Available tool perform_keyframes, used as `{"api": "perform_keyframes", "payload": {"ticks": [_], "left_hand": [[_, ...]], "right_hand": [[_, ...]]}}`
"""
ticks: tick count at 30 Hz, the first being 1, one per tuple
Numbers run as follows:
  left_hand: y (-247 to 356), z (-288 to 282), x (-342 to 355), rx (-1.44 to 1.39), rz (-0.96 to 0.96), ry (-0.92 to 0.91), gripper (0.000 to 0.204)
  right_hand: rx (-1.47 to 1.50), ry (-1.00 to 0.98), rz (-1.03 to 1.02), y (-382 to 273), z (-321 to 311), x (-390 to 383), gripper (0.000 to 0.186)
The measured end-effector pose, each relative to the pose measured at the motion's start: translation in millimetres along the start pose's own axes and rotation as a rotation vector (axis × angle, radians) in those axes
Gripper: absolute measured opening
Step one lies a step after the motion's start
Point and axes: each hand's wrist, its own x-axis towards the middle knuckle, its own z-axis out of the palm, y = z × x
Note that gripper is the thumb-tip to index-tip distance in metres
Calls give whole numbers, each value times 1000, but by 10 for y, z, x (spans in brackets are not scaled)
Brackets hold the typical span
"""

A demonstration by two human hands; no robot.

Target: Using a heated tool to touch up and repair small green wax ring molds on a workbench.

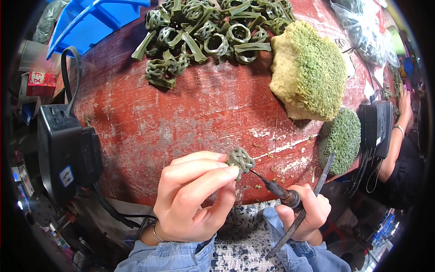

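Note:
Between the fingertips of my left hand (192, 190) is a small woven green ring (241, 158), probably wax, held above the near edge of the table. My right hand (312, 211) grips a soldering-iron-like pen (283, 192) with a dark handle end. Its thin tip touches or nearly touches the lower right side of the ring. A long grey flat file (324, 174) is also tucked in my right hand, slanting from upper right to lower left. Both hands are closed. The ring's underside is hidden by my left fingers.
Several green rings (217, 44) with attached bars lie heaped at the far side of the red table (181, 118). A yellow-green sponge block (312, 72) and dark green pad (342, 140) sit right. Black boxes (61, 149) with cables and a blue bin (97, 20) stand left. Another person's arm (398, 131) shows far right.

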Motion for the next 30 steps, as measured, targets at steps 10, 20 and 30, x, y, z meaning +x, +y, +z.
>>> {"api": "perform_keyframes", "payload": {"ticks": [10, 20, 30], "left_hand": [[8, -2, 7, -4, -27, 3, 31], [21, -3, 8, -1, -54, -8, 30], [17, 14, -2, -54, -76, 24, 32]], "right_hand": [[-51, -44, 10, -12, -1, 1, 40], [-53, 2, 8, 4, 28, -20, 41], [13, 28, 20, 3, 30, -27, 40]]}}
